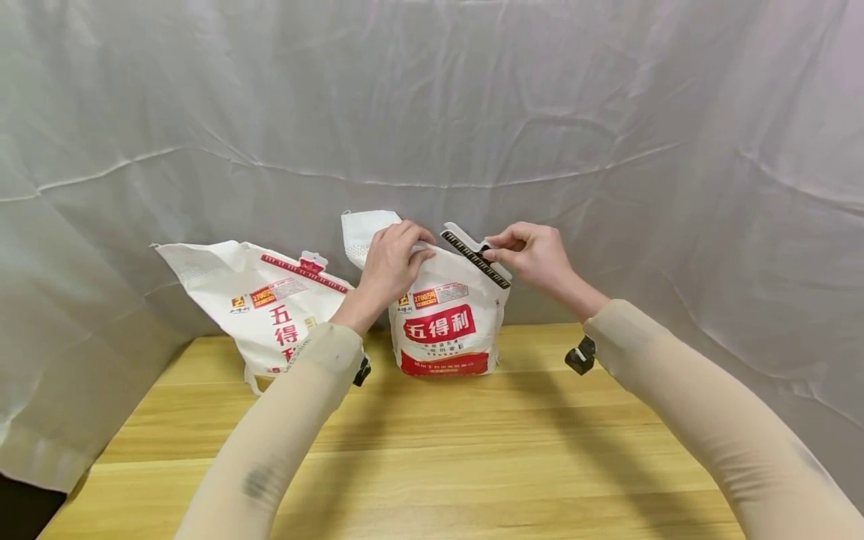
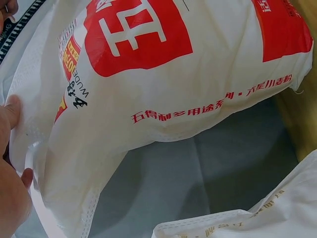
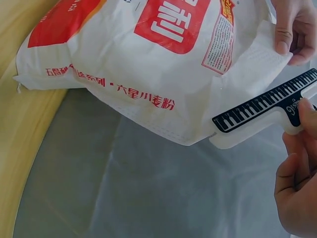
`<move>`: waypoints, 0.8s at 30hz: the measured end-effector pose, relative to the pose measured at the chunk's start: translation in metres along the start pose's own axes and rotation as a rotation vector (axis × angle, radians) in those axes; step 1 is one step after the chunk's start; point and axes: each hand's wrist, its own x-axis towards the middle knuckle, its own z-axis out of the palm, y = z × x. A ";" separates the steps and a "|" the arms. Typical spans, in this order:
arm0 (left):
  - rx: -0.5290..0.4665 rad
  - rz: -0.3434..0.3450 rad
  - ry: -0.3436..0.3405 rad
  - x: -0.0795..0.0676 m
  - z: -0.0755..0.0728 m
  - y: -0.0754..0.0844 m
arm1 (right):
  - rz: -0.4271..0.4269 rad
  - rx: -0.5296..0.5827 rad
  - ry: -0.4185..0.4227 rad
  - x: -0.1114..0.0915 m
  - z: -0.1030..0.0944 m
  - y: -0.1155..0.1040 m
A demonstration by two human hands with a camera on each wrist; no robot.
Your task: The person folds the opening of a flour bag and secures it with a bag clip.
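Note:
A white and red flour bag [image 1: 445, 330] stands upright in the middle, its top folded and one white flap sticking up at the left. My left hand [image 1: 394, 262] pinches the bag's top edge, thumb on the near side in the right wrist view. With thumb and fingers, my right hand [image 1: 533, 255] pinches the handle of a sealing clip [image 1: 475, 259], black and white with a piano-key pattern. The clip [image 3: 262, 101] lies slanted along the bag's upper right edge; whether it clamps the bag, I cannot tell.
To the left leans a second flour bag [image 1: 270, 307], its top held by a red clip [image 1: 304, 271]; my left forearm covers part of it. Both bags are on a wooden table [image 1: 439, 450]. Grey cloth [image 1: 432, 112] hangs behind.

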 end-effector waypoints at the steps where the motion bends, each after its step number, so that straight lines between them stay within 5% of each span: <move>1: -0.001 0.000 0.002 0.000 0.000 0.000 | 0.002 0.006 -0.007 0.001 0.001 0.000; 13: -0.029 -0.035 0.003 0.000 0.000 0.000 | 0.004 -0.003 -0.064 0.009 0.008 0.006; 24: -0.072 0.020 0.096 0.000 0.001 -0.004 | 0.002 0.001 -0.091 0.012 0.013 0.007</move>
